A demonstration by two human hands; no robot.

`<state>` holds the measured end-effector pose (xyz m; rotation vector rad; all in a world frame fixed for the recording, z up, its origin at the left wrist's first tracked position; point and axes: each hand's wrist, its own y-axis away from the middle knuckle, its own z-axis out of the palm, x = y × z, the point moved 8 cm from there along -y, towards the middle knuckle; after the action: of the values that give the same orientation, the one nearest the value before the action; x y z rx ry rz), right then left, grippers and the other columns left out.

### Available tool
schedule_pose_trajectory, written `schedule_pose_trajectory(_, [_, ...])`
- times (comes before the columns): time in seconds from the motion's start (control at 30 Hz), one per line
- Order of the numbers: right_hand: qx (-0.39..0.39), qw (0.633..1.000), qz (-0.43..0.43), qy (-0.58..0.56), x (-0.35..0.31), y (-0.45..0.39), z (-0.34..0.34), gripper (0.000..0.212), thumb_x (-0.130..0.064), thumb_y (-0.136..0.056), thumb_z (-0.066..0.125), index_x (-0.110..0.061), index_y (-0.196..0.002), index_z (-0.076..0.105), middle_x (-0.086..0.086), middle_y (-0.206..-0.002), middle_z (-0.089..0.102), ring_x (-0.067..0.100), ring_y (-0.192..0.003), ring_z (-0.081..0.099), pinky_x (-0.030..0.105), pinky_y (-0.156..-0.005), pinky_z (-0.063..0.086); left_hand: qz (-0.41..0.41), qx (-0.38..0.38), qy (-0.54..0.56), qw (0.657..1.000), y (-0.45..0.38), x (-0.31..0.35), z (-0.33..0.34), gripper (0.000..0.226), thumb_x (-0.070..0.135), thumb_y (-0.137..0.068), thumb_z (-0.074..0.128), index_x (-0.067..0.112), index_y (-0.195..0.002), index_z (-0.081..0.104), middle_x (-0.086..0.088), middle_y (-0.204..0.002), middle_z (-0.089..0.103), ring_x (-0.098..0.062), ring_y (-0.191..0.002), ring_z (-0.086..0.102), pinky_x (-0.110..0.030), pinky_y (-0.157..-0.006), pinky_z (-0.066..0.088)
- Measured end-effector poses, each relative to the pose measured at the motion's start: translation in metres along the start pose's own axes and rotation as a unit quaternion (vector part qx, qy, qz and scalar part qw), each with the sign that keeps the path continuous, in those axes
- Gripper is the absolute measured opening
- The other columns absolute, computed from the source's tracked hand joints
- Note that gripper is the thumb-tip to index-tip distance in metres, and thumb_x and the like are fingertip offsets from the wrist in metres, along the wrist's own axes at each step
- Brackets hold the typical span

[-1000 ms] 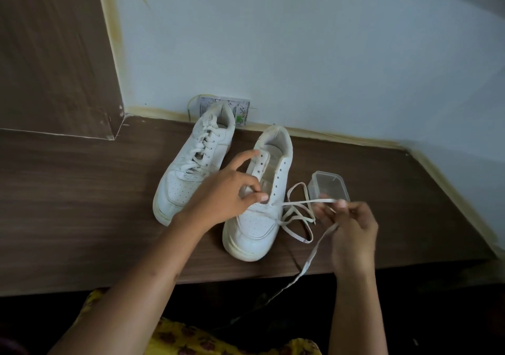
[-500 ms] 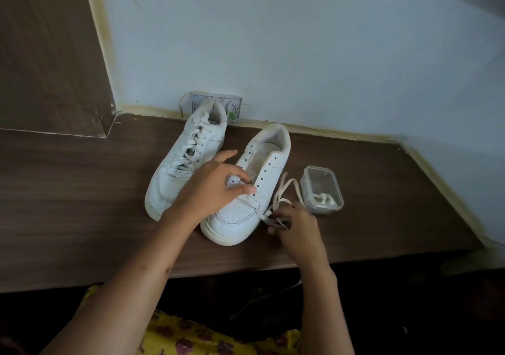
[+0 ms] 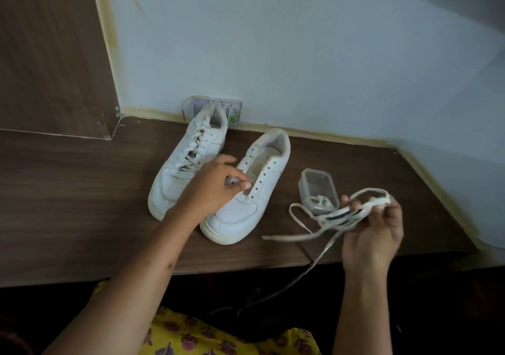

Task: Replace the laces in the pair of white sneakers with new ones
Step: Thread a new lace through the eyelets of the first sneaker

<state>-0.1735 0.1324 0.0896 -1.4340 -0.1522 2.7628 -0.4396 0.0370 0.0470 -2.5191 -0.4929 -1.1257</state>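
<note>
— Wooden shelf point(image 3: 82, 204) against a pale wall; what sits on it, from the left?

— First the laced sneaker point(image 3: 188, 160), just outside the left hand point(image 3: 216, 191). That hand rests on the unlaced sneaker point(image 3: 246, 191), fingers curled, thumb and fingertip pinching at its tongue by the eyelets.

— And further right?

— Beyond that shoe, a small clear container point(image 3: 318, 191) stands just behind the right hand point(image 3: 371, 234), something pale inside it.

— Is the right hand holding anything?

— Yes, its fingers curl round a bunched white lace point(image 3: 352, 212). Loops spill leftward from the grip onto the shelf, and one end trails below the hand past the shelf's edge.
</note>
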Motion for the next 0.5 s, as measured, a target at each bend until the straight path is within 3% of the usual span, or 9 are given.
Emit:
schedule_pose_trajectory(0.07, [-0.051, 0.997, 0.003, 0.058, 0.002, 0.005, 0.022, 0.026, 0.002, -0.103, 0.032, -0.015, -0.095, 0.05, -0.001, -0.061, 0.056, 0.008, -0.051, 0.051, 0.023, -0.054, 0.05, 0.039, 0.074, 0.012, 0.996, 0.005, 0.018, -0.012, 0.02, 0.036, -0.091, 0.067, 0.026, -0.106, 0.075, 0.007, -0.138, 0.05, -0.002, -0.121, 0.046, -0.024, -0.095, 0.037])
schedule_pose_trajectory(0.13, [-0.118, 0.986, 0.011, 0.121, 0.005, 0.015, 0.056, 0.024, 0.001, -0.104, 0.034, -0.015, -0.097, 0.051, 0.001, -0.065, 0.053, 0.008, -0.051, 0.047, 0.022, -0.049, 0.045, 0.075, 0.081, 0.169, 0.98, 0.013, 0.044, -0.014, 0.031, 0.039, -0.093, 0.062, 0.028, -0.121, 0.065, 0.011, -0.135, 0.053, 0.007, -0.123, 0.046, -0.021, -0.103, 0.039])
schedule_pose_trajectory(0.2, [-0.201, 0.967, 0.022, 0.153, 0.005, 0.028, 0.097, 0.016, -0.002, -0.104, 0.035, -0.01, -0.103, 0.048, 0.004, -0.069, 0.049, 0.008, -0.053, 0.045, 0.022, -0.049, 0.042, 0.05, -0.069, 0.389, 0.917, 0.024, 0.072, 0.014, 0.044, 0.046, -0.092, 0.055, 0.03, -0.132, 0.052, 0.014, -0.137, 0.053, 0.004, -0.13, 0.044, -0.026, -0.112, 0.034])
schedule_pose_trajectory(0.23, [-0.242, 0.957, 0.024, 0.157, 0.001, 0.035, 0.118, 0.014, -0.002, -0.104, 0.036, -0.009, -0.105, 0.048, 0.003, -0.07, 0.048, 0.008, -0.054, 0.044, 0.022, -0.05, 0.04, 0.027, -0.141, 0.453, 0.88, 0.031, 0.082, 0.029, 0.051, 0.05, -0.09, 0.054, 0.023, -0.133, 0.05, 0.01, -0.133, 0.057, -0.003, -0.126, 0.05, -0.035, -0.112, 0.035])
schedule_pose_trajectory(0.27, [-0.271, 0.95, 0.022, 0.155, -0.002, 0.039, 0.135, 0.014, -0.003, -0.104, 0.035, -0.009, -0.103, 0.047, 0.003, -0.07, 0.048, 0.007, -0.054, 0.042, 0.021, -0.05, 0.038, 0.003, -0.191, 0.463, 0.866, 0.038, 0.087, 0.042, 0.057, 0.053, -0.089, 0.055, 0.013, -0.129, 0.052, 0.004, -0.12, 0.063, -0.011, -0.114, 0.058, -0.046, -0.106, 0.037])
schedule_pose_trajectory(0.3, [-0.288, 0.947, 0.013, 0.143, -0.01, 0.042, 0.15, 0.016, -0.002, -0.104, 0.034, -0.011, -0.1, 0.047, 0.003, -0.07, 0.047, 0.007, -0.054, 0.04, 0.02, -0.049, 0.035, -0.013, -0.221, 0.451, 0.865, 0.046, 0.089, 0.046, 0.06, 0.053, -0.089, 0.058, 0.003, -0.122, 0.054, -0.003, -0.101, 0.065, -0.02, -0.097, 0.061, -0.053, -0.098, 0.04])
schedule_pose_trajectory(0.37, [-0.288, 0.951, -0.017, 0.107, -0.029, 0.038, 0.165, 0.02, 0.0, -0.104, 0.032, -0.014, -0.097, 0.044, 0.005, -0.072, 0.045, 0.007, -0.053, 0.036, 0.019, -0.049, 0.032, -0.028, -0.225, 0.443, 0.867, 0.054, 0.086, 0.04, 0.047, 0.045, -0.092, 0.057, 0.0, -0.107, 0.061, -0.001, -0.07, 0.054, -0.023, -0.072, 0.054, -0.047, -0.089, 0.05])
schedule_pose_trajectory(0.43, [-0.256, 0.963, -0.032, 0.08, -0.049, 0.03, 0.164, 0.024, 0.001, -0.104, 0.03, -0.017, -0.097, 0.044, 0.004, -0.074, 0.044, 0.008, -0.054, 0.033, 0.02, -0.05, 0.03, -0.021, -0.156, 0.431, 0.889, 0.055, 0.082, 0.008, 0.03, 0.04, -0.089, 0.05, 0.013, -0.094, 0.062, 0.008, -0.07, 0.052, -0.01, -0.072, 0.053, -0.037, -0.081, 0.055])
schedule_pose_trajectory(0.5, [-0.226, 0.968, -0.034, 0.106, -0.056, 0.03, 0.158, 0.026, -0.001, -0.103, 0.03, -0.018, -0.102, 0.049, 0.001, -0.079, 0.047, 0.008, -0.055, 0.031, 0.022, -0.05, 0.028, 0.032, -0.082, 0.391, 0.916, 0.055, 0.088, -0.04, 0.023, 0.039, -0.091, 0.046, 0.02, -0.086, 0.057, 0.015, -0.073, 0.051, -0.004, -0.068, 0.048, -0.025, -0.066, 0.049])
